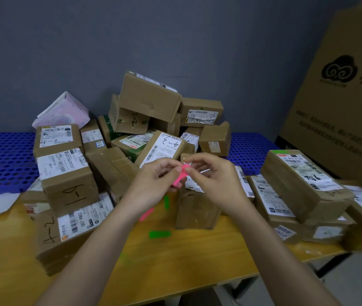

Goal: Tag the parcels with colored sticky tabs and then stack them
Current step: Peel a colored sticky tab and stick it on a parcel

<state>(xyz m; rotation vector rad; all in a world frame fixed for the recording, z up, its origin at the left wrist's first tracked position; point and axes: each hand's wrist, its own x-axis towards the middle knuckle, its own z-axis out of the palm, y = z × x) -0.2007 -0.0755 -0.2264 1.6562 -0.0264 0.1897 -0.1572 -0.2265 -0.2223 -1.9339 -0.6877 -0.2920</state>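
Pink sticky tabs (179, 176) pinched between left hand (156, 181) and right hand (214, 180), above bare table (197, 257) hemmed by parcels (149, 120).

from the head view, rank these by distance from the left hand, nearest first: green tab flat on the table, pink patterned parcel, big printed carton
1. green tab, on the table below the left hand.
2. pink patterned parcel, back left.
3. big printed carton, far right.

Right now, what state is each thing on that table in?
left hand: pinching the pink tabs.
right hand: pinching the same tabs at the top.
pink tabs: held above the table.
green tab: lying flat on the table.
small parcel: standing upright below the hands.
parcel pile: jumbled, unstacked.
table: strewn with loose tabs.
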